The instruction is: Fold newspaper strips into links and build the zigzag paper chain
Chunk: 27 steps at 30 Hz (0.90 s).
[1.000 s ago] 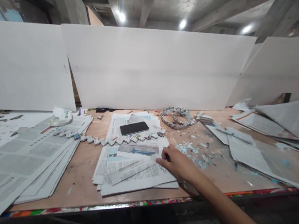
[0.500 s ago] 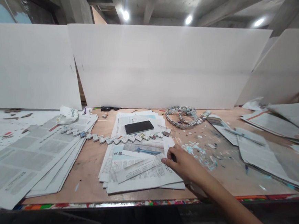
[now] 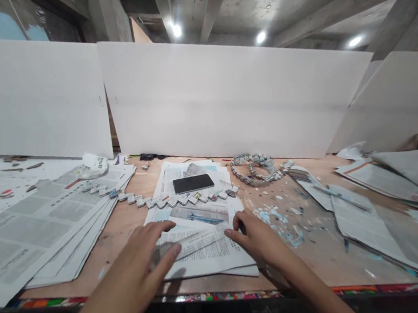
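A folded newspaper strip (image 3: 202,241) lies at a slant over a stack of newspapers (image 3: 219,258). At the strip's upper right end is my right hand (image 3: 251,232), thumb and forefinger closed on that end. My left hand (image 3: 151,248) hovers by the lower left end, fingers and thumb spread, with nothing visible between them. Beyond both hands, a zigzag chain of folded paper (image 3: 162,202) runs across the papers. Just behind the chain a black phone (image 3: 193,183) rests on the stack.
A coiled woven paper chain (image 3: 253,169) sits at the back, against white boards (image 3: 228,100). More newspapers (image 3: 55,217) cover the left side, with a crumpled white bag (image 3: 93,165) on them. Paper sheets (image 3: 367,217) and blue paint flakes (image 3: 276,219) lie to the right.
My left hand has come into view from below and reached the lower left end of the strip. My right hand stays at the other end. The view has tilted slightly upward.
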Each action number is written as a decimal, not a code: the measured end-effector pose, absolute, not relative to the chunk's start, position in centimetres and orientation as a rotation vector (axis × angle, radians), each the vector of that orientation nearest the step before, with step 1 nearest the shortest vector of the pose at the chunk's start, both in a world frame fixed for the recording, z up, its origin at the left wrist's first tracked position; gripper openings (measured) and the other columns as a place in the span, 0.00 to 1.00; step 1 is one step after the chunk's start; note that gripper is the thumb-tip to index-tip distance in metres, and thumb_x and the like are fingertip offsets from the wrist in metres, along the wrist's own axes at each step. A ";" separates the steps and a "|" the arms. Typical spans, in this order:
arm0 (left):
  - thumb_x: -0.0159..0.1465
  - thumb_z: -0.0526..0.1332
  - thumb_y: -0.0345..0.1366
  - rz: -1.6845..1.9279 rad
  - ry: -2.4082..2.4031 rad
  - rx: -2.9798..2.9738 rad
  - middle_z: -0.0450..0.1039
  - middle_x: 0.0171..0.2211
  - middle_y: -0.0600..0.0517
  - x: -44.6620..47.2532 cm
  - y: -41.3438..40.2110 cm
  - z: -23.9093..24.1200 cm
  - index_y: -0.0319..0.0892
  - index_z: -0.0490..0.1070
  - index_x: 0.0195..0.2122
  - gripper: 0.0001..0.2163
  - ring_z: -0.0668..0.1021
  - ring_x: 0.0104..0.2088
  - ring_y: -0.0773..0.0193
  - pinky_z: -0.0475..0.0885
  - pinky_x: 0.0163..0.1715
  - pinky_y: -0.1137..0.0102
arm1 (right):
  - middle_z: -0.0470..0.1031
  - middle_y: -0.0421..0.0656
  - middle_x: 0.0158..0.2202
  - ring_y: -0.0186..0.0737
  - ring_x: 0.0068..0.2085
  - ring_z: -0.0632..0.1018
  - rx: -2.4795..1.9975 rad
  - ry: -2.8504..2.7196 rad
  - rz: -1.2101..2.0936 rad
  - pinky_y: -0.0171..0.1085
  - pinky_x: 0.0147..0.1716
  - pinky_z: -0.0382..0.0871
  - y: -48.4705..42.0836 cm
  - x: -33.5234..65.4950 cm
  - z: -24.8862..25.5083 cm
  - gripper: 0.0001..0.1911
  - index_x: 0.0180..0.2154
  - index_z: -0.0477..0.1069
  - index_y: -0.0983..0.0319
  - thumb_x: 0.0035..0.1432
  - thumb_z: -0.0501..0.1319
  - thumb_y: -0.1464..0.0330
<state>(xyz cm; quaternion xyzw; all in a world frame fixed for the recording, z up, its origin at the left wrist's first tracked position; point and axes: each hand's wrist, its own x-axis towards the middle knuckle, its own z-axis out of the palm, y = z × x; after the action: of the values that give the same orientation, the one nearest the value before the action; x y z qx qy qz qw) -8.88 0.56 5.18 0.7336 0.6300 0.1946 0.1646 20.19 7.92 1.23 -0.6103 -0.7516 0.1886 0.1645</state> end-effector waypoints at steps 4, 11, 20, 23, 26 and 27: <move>0.68 0.61 0.38 0.233 1.780 2.120 0.75 0.50 0.43 -6.0 3.2 4.5 0.41 0.73 0.51 0.13 0.74 0.52 0.45 0.67 0.52 0.54 | 0.74 0.44 0.38 0.46 0.37 0.77 -1.707 -2.111 0.507 0.38 0.35 0.67 7.9 20.2 0.9 0.08 0.35 0.69 0.60 0.60 0.65 0.63; 0.60 0.65 0.29 0.176 1.804 2.089 0.76 0.43 0.45 -5.3 4.7 3.9 0.41 0.74 0.41 0.08 0.74 0.47 0.46 0.65 0.44 0.61 | 0.70 0.52 0.60 0.55 0.62 0.69 -1.431 -2.208 0.388 0.51 0.60 0.61 7.6 18.9 2.6 0.22 0.54 0.71 0.57 0.60 0.69 0.62; 0.64 0.60 0.30 0.344 1.616 2.071 0.79 0.37 0.51 -6.2 4.1 3.6 0.44 0.72 0.36 0.03 0.77 0.38 0.57 0.65 0.37 0.68 | 0.83 0.47 0.39 0.49 0.45 0.79 -1.082 -2.682 0.336 0.53 0.59 0.59 6.7 14.4 4.2 0.06 0.39 0.78 0.62 0.67 0.62 0.73; 0.68 0.57 0.34 0.349 1.489 2.095 0.82 0.38 0.51 -6.2 3.9 4.3 0.46 0.76 0.36 0.07 0.79 0.39 0.58 0.66 0.38 0.69 | 0.84 0.47 0.37 0.49 0.41 0.80 -1.057 -2.685 0.453 0.43 0.47 0.68 6.7 14.0 4.3 0.05 0.37 0.80 0.62 0.65 0.64 0.73; 0.70 0.56 0.37 0.345 1.400 2.114 0.82 0.35 0.53 -6.8 4.1 5.1 0.46 0.78 0.35 0.11 0.79 0.36 0.59 0.65 0.36 0.70 | 0.84 0.45 0.38 0.46 0.41 0.81 -1.078 -2.596 0.571 0.38 0.42 0.69 6.7 14.9 5.0 0.08 0.40 0.81 0.60 0.67 0.62 0.70; 0.71 0.56 0.38 0.349 1.387 2.111 0.81 0.32 0.54 -7.2 4.1 5.4 0.46 0.78 0.34 0.12 0.78 0.33 0.60 0.64 0.34 0.71 | 0.85 0.44 0.38 0.45 0.41 0.81 -1.102 -2.544 0.607 0.37 0.42 0.69 6.8 15.6 5.2 0.09 0.39 0.81 0.59 0.68 0.61 0.68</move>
<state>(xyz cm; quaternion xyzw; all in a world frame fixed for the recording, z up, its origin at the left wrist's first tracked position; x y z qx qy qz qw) -7.17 4.13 5.37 0.7918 0.5204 0.1308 0.2917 15.56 6.84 5.19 -0.3839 -0.8861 0.2112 0.1510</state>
